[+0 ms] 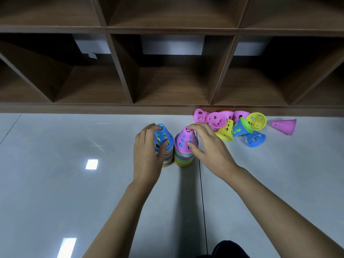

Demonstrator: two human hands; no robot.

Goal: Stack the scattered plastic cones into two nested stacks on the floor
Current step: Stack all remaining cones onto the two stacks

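2 nested stacks of plastic cones stand upright on the grey floor, just in front of a brown wooden shelf unit. The stacks are side by side and almost touch each other. The left stack has a blue cone on top, and the right stack has a pink cone on top. Under these, the rims show many colours in thin layers.

The left hand grips the blue cone from its left side. The fingers are curled round the tip and the thumb presses on the near wall. The right hand holds the pink cone from its right side. The fingers are bent over the tip and the thumb touches the lower wall, so the cone is pinched between them.

To the right, near the base of the shelf unit, lies a pile of loose cones, pink, yellow and blue, tipped on their sides and touching each other. 1 single pink cone lies on its side a little apart, further right.

A dark joint line runs along the floor between the arms. A small white scrap lies in the left compartment of the shelf unit.
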